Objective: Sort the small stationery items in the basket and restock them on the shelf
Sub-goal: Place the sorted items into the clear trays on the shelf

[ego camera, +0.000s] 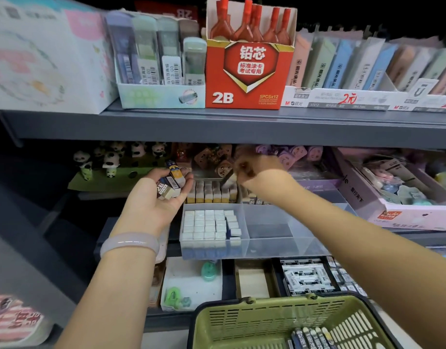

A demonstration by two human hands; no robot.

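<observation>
The left hand [154, 197] is palm up, its fingers curled round a small cluster of wrapped erasers [170, 183], one marked 2B. The right hand [244, 167] reaches deeper under the upper shelf [242, 124], and is blurred; it seems to pinch one eraser above a row of upright erasers [212, 191] with yellow bands, though the grip cannot be told for certain. A pale bangle [130, 244] sits on the left wrist.

Just in front of that row stands a clear divided tray [267, 245]: its left compartment is packed with white blocks [209, 226], its right compartments show nothing inside. Below it, a white carton [191, 283] holds a few green items, and beside it lies a box of black-and-white packets [307, 275]. The green basket [242, 323], at the bottom right, has more wrapped erasers [311, 337] lying in its corner. On the upper shelf a red 2B lead box [247, 71] stands between rows of cased items.
</observation>
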